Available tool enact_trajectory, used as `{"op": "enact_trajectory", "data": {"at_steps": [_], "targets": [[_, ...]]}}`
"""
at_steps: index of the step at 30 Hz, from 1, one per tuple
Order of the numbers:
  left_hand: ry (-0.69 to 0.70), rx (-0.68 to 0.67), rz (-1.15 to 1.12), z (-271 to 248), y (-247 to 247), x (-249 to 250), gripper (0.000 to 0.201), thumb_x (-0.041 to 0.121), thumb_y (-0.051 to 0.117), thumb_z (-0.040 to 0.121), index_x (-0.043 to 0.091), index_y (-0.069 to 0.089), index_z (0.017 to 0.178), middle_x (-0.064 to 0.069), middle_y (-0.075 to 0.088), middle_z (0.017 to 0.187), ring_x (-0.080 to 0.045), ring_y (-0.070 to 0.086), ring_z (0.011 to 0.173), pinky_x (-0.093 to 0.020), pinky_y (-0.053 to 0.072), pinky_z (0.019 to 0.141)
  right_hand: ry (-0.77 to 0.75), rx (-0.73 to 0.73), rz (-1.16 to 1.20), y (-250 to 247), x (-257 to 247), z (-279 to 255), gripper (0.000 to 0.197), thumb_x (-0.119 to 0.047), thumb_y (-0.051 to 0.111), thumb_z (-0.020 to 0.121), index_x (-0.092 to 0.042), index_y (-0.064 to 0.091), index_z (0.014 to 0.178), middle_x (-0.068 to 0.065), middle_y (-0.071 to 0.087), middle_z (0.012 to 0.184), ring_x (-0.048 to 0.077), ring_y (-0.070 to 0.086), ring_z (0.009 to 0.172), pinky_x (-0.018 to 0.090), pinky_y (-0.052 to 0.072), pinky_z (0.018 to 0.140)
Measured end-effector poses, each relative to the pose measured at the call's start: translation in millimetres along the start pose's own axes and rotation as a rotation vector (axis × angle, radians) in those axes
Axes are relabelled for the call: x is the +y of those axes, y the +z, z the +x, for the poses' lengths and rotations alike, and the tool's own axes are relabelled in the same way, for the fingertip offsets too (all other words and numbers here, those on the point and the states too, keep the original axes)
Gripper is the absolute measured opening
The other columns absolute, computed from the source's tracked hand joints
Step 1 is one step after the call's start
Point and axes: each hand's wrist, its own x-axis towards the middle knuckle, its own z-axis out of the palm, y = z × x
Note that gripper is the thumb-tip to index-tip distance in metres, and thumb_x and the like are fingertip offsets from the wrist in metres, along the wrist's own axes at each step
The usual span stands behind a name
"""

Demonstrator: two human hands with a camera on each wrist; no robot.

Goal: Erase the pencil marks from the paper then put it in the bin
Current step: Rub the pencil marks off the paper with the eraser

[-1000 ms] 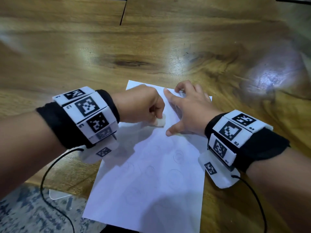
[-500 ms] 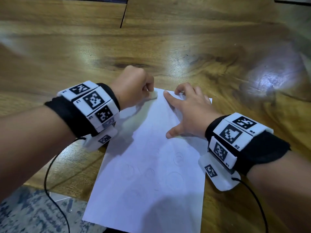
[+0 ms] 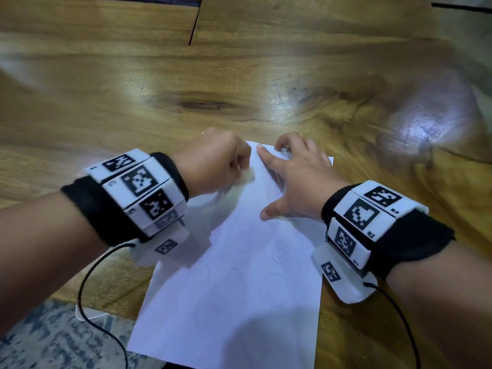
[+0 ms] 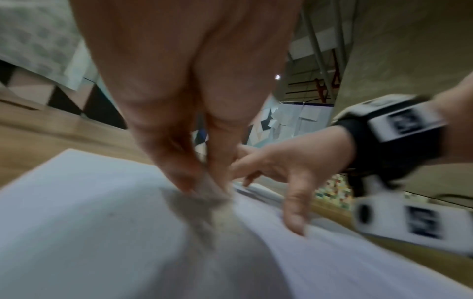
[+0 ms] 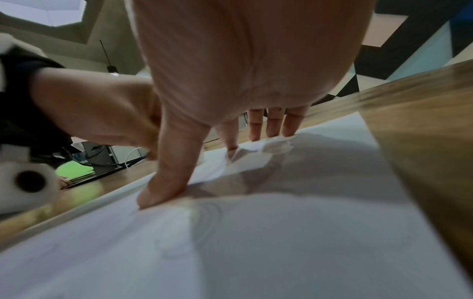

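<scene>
A white sheet of paper [image 3: 234, 302] with faint pencil circles lies on the wooden table [image 3: 186, 83]. My left hand [image 3: 215, 161] pinches a small whitish eraser [image 3: 246, 177] and presses it on the paper's upper left part; in the left wrist view the eraser [image 4: 204, 190] shows blurred under the fingertips. My right hand [image 3: 295, 177] lies spread with its fingers and thumb pressing the paper's upper right part, where the sheet [image 5: 256, 232] is slightly crumpled under the fingertips [image 5: 274, 129]. No bin is in view.
The paper's near end hangs over the table's front edge above a patterned grey floor or rug [image 3: 53, 342]. Black cables [image 3: 87, 288] run from both wrist bands. A green folder [image 5: 76, 172] lies far off on the table in the right wrist view.
The left hand with the eraser went up to the paper's top left corner, then came back down toward the middle. The right hand has stayed pressed on the paper.
</scene>
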Motion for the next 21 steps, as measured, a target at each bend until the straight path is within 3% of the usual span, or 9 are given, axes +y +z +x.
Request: {"op": "enact_trajectory", "data": {"at_steps": [2, 3, 8, 10, 12, 14, 17, 19, 21], "targets": [[0.068, -0.144, 0.025, -11, 4, 1, 0.031, 0.022, 0.065, 0.074, 0.029, 0.044, 0.053, 0.003, 0.052, 0.06, -0.006, 0.044, 0.056, -0.019, 0.033, 0.053, -0.006, -0.001, -0.003, 1, 0, 1, 0.113, -0.063, 0.073, 0.06, -0.036, 0.01, 0.149, -0.003, 0.015, 0.14, 0.02, 0.018, 0.125, 0.031, 0.021, 0.105], [0.076, -0.161, 0.045, -14, 5, 1, 0.032, 0.025, 0.065, 0.074, 0.029, 0.042, 0.052, 0.002, 0.053, 0.061, -0.004, 0.042, 0.056, -0.023, 0.033, 0.053, -0.011, -0.002, -0.004, 1, -1, 1, 0.113, -0.063, 0.073, 0.06, -0.035, 0.01, 0.149, -0.003, 0.015, 0.14, 0.02, 0.018, 0.125, 0.03, 0.022, 0.105], [0.025, -0.115, 0.07, -19, 7, 6, 0.039, 0.019, 0.064, 0.077, 0.029, 0.038, 0.051, 0.007, 0.048, 0.061, -0.002, 0.04, 0.057, -0.025, 0.03, 0.054, -0.016, -0.015, 0.052, -3, 11, -6, 0.108, -0.051, 0.077, 0.064, -0.024, 0.017, 0.149, -0.004, 0.017, 0.145, 0.017, 0.016, 0.133, 0.029, 0.026, 0.109], [-0.004, -0.181, 0.077, -16, 2, 8, 0.028, 0.015, 0.065, 0.075, 0.026, 0.049, 0.054, 0.012, 0.047, 0.056, -0.002, 0.042, 0.052, -0.015, 0.03, 0.049, -0.01, 0.0, 0.069, -2, 16, -9, 0.105, -0.05, 0.078, 0.064, -0.023, 0.021, 0.149, -0.004, 0.019, 0.146, 0.016, 0.017, 0.134, 0.031, 0.028, 0.111], [-0.047, -0.233, 0.041, -3, -8, 12, 0.007, 0.01, 0.066, 0.07, 0.017, 0.065, 0.068, 0.009, 0.054, 0.053, -0.002, 0.049, 0.045, -0.01, 0.032, 0.045, -0.011, 0.012, 0.075, -2, 17, -10, 0.105, -0.05, 0.078, 0.063, -0.023, 0.023, 0.148, -0.004, 0.02, 0.145, 0.016, 0.017, 0.132, 0.031, 0.028, 0.111], [-0.087, -0.132, -0.019, 16, -18, 17, 0.009, 0.009, 0.067, 0.069, 0.011, 0.069, 0.077, 0.004, 0.057, 0.053, -0.003, 0.053, 0.047, -0.014, 0.041, 0.051, -0.016, 0.017, 0.067, -1, 17, -10, 0.105, -0.051, 0.078, 0.063, -0.024, 0.023, 0.148, -0.005, 0.02, 0.144, 0.016, 0.018, 0.131, 0.033, 0.027, 0.111], [-0.086, 0.066, -0.003, 32, -16, 25, 0.011, 0.01, 0.067, 0.072, 0.009, 0.068, 0.082, 0.001, 0.054, 0.059, -0.02, 0.056, 0.072, -0.025, 0.044, 0.068, -0.012, 0.015, 0.066, 0, 19, -9, 0.105, -0.053, 0.077, 0.063, -0.024, 0.022, 0.148, -0.005, 0.02, 0.144, 0.016, 0.019, 0.129, 0.038, 0.028, 0.111], [-0.05, 0.119, 0.011, 27, -6, 24, 0.008, 0.01, 0.066, 0.073, 0.009, 0.068, 0.081, -0.001, 0.056, 0.066, -0.021, 0.053, 0.072, -0.023, 0.037, 0.062, -0.019, 0.017, 0.069, 1, 20, -9, 0.105, -0.053, 0.077, 0.064, -0.024, 0.023, 0.148, -0.004, 0.02, 0.144, 0.017, 0.019, 0.129, 0.038, 0.028, 0.111], [0.008, 0.045, -0.003, 14, 2, 20, 0.004, 0.013, 0.069, 0.072, 0.011, 0.067, 0.075, 0.0, 0.055, 0.065, -0.019, 0.049, 0.066, -0.02, 0.031, 0.051, -0.02, 0.019, 0.071, 2, 21, -9, 0.105, -0.053, 0.077, 0.063, -0.023, 0.024, 0.148, -0.004, 0.02, 0.144, 0.017, 0.019, 0.129, 0.039, 0.028, 0.111]]}}
